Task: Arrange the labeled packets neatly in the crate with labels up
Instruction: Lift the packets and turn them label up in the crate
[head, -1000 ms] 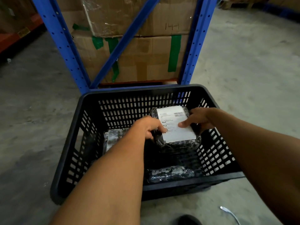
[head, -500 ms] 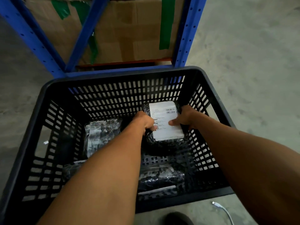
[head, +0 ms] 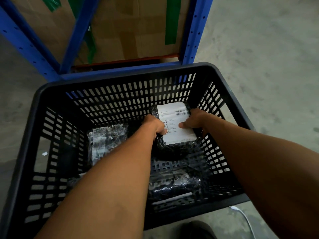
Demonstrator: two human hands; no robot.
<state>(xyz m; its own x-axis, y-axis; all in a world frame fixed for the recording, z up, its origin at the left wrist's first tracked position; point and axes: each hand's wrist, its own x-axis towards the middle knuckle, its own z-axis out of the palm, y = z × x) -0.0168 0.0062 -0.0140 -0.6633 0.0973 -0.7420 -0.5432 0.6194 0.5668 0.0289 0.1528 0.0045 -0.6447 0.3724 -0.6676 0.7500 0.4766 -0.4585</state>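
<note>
Near crate wall (head: 198, 202): wrapped packet (head: 174, 185) lying flat; left, another packet (head: 107, 142); far right corner: left hand (head: 154, 125) and right hand (head: 195, 120) both clamp the labeled packet (head: 176, 125), white label up.

We are facing a blue rack (head: 193, 30) holding cardboard boxes (head: 138, 28) with green tape (head: 170, 21); a white cable (head: 245, 219) is lying on the concrete floor (head: 259, 57).
</note>
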